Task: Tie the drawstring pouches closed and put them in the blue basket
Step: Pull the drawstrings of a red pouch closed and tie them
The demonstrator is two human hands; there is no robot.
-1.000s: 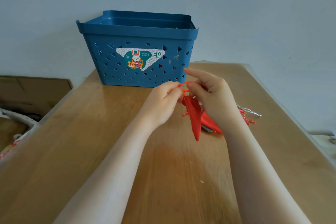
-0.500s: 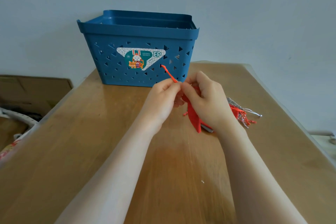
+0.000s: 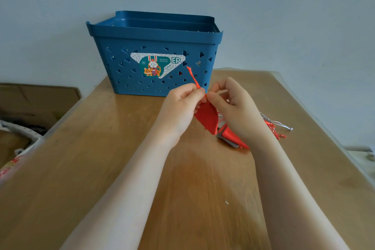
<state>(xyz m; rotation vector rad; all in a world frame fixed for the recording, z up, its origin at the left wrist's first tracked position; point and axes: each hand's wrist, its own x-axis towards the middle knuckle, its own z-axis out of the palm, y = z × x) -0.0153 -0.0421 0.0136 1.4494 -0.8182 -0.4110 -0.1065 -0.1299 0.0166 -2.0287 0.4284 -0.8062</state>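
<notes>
Now the cord end has swung up vs a sec ago: 1 s back it made a small loop between both hands, half a sec back a short tail poked up-left, and at present the orange drawstring (image 3: pixel 193 78) stands longer, rising up and left from the pinch, w/ its knotted tip in front of the blue basket (image 3: pixel 156 32). Judgement: a knot or cinch is being pulled tight, so tying of this pouch is underway, prob near done; basket drop not yet done.

Left hand (image 3: pixel 180 105) has fingers curled, thumb and forefinger pinching the cord right where it leaves the pouch mouth. Right hand (image 3: pixel 235 107) pinches at the same spot from the right side, other fingers loosely curled; exactly what its tips hold (cord or pouch neck) I can't tell.

Red pouch (image 3: pixel 208 116) hangs just below the two pinches, between the hands, point down, above the wooden table (image 3: pixel 121 158). More pouches in a pile (image 3: pixel 231 138) lie on the table under and right of the right wrist, cords trailing right. Basket sits at the far edge, just beyond the hands.
</notes>
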